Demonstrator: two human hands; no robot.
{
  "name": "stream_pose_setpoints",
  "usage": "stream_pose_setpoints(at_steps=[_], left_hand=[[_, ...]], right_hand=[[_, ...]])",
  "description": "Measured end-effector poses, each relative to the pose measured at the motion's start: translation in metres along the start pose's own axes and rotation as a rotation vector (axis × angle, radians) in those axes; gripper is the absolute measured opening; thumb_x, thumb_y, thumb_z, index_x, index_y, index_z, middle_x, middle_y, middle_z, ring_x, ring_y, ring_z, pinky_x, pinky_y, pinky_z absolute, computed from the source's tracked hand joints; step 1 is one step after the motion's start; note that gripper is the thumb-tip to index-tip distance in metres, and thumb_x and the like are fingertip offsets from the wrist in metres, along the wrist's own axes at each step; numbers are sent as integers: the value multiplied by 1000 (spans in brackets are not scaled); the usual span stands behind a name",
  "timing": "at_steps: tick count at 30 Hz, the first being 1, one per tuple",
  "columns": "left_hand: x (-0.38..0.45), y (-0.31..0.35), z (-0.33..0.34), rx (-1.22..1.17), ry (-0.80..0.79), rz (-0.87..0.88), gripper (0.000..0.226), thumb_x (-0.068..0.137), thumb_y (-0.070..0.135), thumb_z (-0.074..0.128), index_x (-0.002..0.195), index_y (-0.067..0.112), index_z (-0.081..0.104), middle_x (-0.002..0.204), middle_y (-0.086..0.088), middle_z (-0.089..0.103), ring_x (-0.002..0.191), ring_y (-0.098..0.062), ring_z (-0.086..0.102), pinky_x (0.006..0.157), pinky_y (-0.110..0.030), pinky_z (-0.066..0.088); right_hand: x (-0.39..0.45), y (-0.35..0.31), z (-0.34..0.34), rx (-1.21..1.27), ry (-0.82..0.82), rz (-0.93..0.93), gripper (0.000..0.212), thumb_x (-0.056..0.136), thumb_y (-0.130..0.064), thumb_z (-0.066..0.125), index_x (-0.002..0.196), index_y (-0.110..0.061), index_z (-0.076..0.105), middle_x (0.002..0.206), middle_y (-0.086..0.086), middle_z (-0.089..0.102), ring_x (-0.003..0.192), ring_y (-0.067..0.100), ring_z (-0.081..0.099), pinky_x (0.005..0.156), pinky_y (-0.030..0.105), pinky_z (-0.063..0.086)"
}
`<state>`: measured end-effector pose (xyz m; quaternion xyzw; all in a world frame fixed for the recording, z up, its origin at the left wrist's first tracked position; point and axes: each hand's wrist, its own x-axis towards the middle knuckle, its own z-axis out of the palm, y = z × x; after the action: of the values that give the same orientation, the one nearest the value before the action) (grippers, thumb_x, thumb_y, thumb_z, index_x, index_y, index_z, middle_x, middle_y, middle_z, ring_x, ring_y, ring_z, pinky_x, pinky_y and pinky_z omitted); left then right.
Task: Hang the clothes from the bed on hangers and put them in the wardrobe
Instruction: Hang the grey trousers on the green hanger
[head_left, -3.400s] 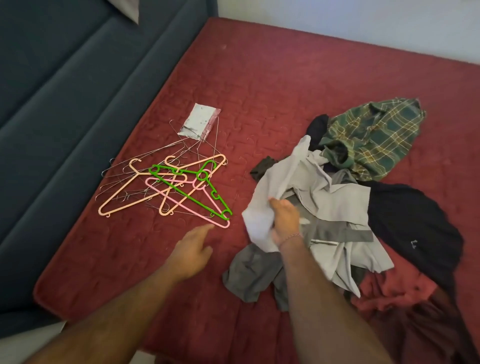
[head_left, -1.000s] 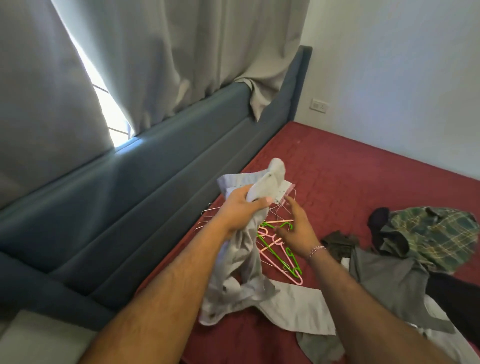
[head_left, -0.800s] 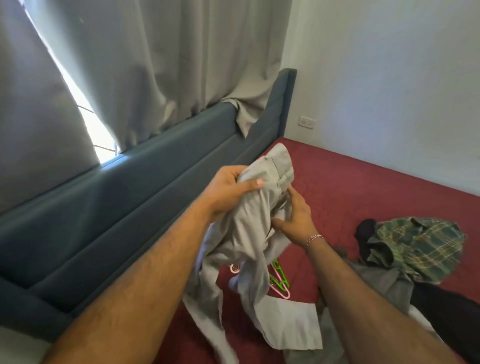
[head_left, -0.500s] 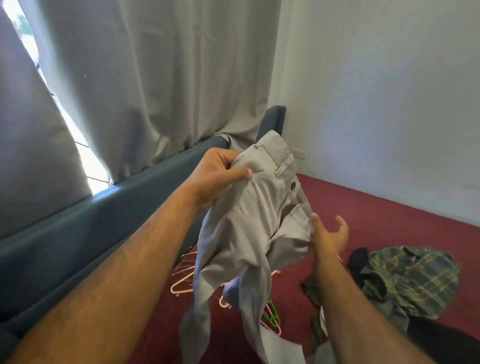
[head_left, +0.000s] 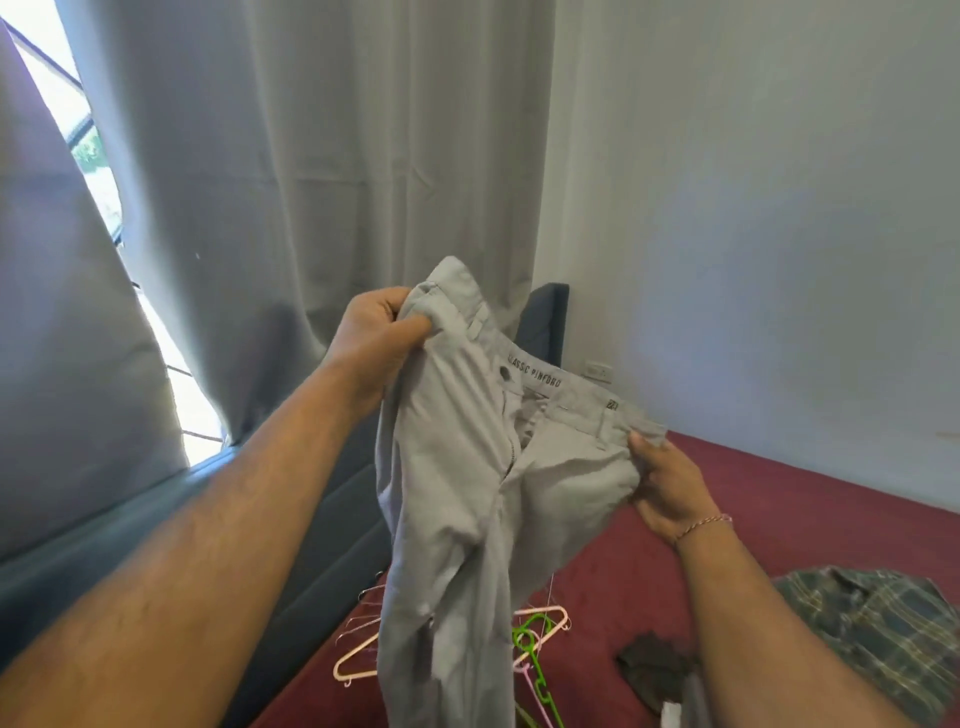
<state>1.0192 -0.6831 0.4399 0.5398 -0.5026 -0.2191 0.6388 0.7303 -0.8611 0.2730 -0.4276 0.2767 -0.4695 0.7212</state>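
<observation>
Light grey trousers (head_left: 467, 499) hang in the air in front of me, waistband up and fly open, legs dangling over the bed. My left hand (head_left: 376, 332) grips the left end of the waistband. My right hand (head_left: 667, 486) holds the right end, lower down. Below the trousers, plastic hangers (head_left: 535, 639) in peach, pink and green, with some wire ones, lie on the red mattress (head_left: 779, 519). A green plaid shirt (head_left: 878, 634) lies at the lower right. No wardrobe is in view.
A dark blue padded headboard (head_left: 322, 535) runs along the left of the bed. Grey curtains (head_left: 311, 156) hang behind it, with a bright window gap at the left. A white wall stands on the right. A dark garment (head_left: 654, 665) lies near the hangers.
I have lifted the grey trousers higher off the bed. My right hand, open half a second ago, now holds the right side of the waistband, spreading it out. My view has tilted upward.
</observation>
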Motion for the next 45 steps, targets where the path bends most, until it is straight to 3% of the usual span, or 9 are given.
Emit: stream_pose_setpoints(at_steps=[10, 16, 21, 25, 28, 34, 38, 42, 45], left_hand=[[58, 5, -38, 162, 58, 88, 12, 94, 22, 76, 97, 11, 78, 99, -20, 76, 81, -19, 70, 85, -48, 60], [90, -7, -63, -291, -150, 1, 15, 90, 17, 68, 98, 10, 78, 94, -13, 78, 77, -21, 75, 70, -31, 64], [150, -56, -44, -300, 77, -375, 37, 62, 18, 85, 95, 3, 78, 97, -24, 76, 85, -35, 75, 87, -63, 59], [154, -43, -15, -371, 59, -325, 8, 82, 8, 67, 83, 11, 74, 74, -13, 65, 71, -25, 61, 70, -41, 52], [157, -25, 0, -393, 14, -188, 27, 86, 8, 64, 61, 17, 65, 55, 2, 56, 56, -16, 51, 62, -29, 43], [138, 12, 34, -424, -448, 81, 4, 89, 14, 64, 90, 14, 68, 73, -6, 65, 69, -20, 62, 65, -34, 54], [148, 28, 30, -471, -737, 96, 32, 91, 17, 43, 109, 9, 68, 90, -11, 68, 79, -21, 64, 67, -32, 56], [161, 21, 16, 69, -23, 671, 25, 84, 18, 57, 104, 15, 72, 102, 1, 71, 94, -16, 67, 87, -34, 57], [181, 7, 7, -163, 64, 320, 68, 82, 46, 74, 140, 18, 53, 138, 1, 56, 127, -16, 54, 110, -37, 45]], right_hand=[[6, -122, 47, -356, -69, -282, 42, 90, -9, 73, 128, 6, 64, 125, 29, 68, 119, 45, 65, 104, 55, 52], [-4, -149, 66, -278, -169, -267, 43, 98, -9, 55, 138, 8, 56, 129, 32, 64, 116, 43, 65, 100, 53, 54], [32, -130, 111, -449, 280, -193, 11, 97, 4, 59, 99, 9, 69, 104, 28, 70, 85, 36, 72, 82, 45, 59], [61, -121, 158, -633, 475, -290, 13, 80, -6, 67, 80, 7, 71, 90, 26, 74, 84, 39, 73, 80, 51, 60], [74, -117, 192, -689, 499, -380, 39, 66, -23, 64, 85, 11, 66, 87, 27, 73, 82, 35, 73, 78, 53, 61], [62, -120, 268, -452, 208, -421, 22, 89, -24, 71, 89, -2, 77, 83, 21, 73, 74, 31, 70, 72, 45, 59], [44, -136, 261, -388, -129, -431, 50, 97, -40, 65, 125, 1, 63, 107, 23, 70, 96, 36, 70, 87, 48, 57], [41, -145, 230, -629, 160, -664, 24, 91, 2, 67, 114, -4, 70, 103, 16, 75, 95, 31, 72, 87, 49, 58], [27, -160, 213, -528, 159, -667, 26, 96, 7, 61, 119, -2, 68, 103, 12, 75, 93, 26, 73, 84, 41, 59]])
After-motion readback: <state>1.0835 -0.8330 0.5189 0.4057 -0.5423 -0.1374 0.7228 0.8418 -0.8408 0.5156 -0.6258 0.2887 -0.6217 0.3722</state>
